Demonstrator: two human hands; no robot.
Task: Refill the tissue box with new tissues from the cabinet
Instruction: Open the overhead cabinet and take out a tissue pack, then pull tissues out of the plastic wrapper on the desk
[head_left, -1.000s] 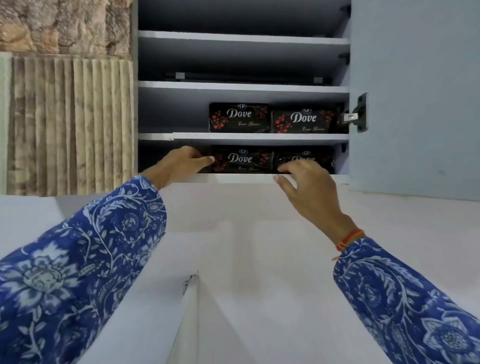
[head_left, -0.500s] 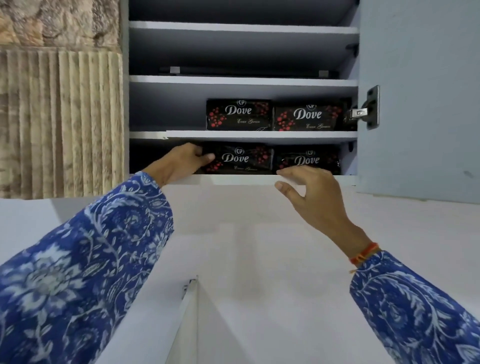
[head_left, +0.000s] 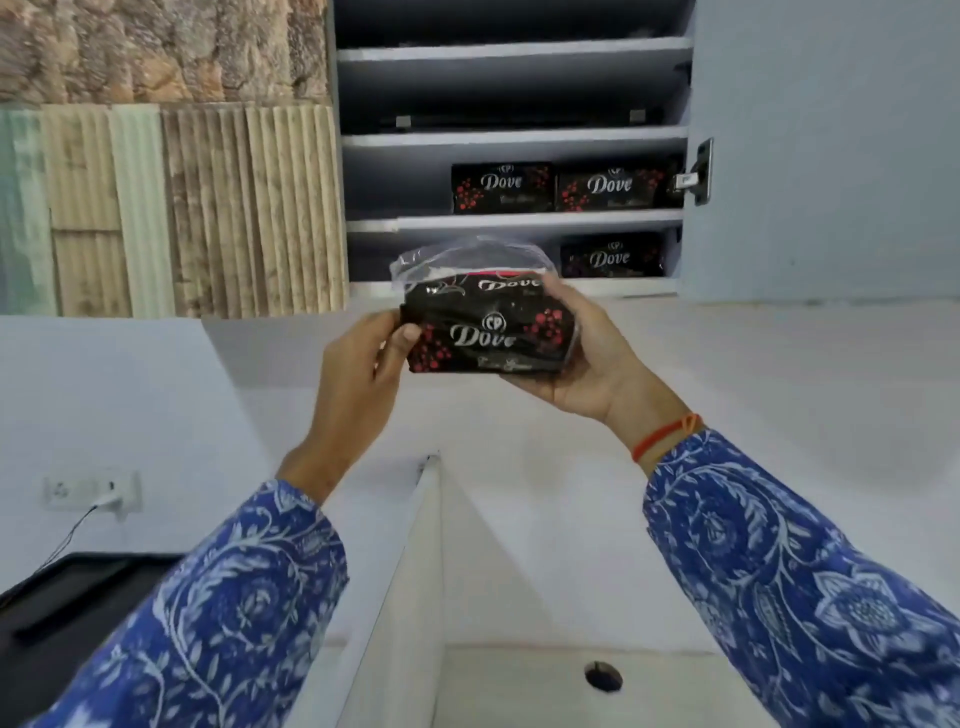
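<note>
I hold a black tissue pack with red dots and silver "Dove" lettering in front of the open wall cabinet. My right hand cups it from below and the right. My left hand pinches its left end. A clear plastic flap sticks up from the pack's top. One more pack lies on the cabinet's lowest shelf, and two packs sit side by side on the shelf above. No tissue box is in view.
The cabinet door stands open to the right, its hinge by the shelves. A white partition edge rises below my hands. A dark device with a cable plugged into a wall socket lies at lower left.
Both hands reached into the lowest shelf earlier; now they have drawn one pack out and down, away from the cabinet. The camera has tilted down.
</note>
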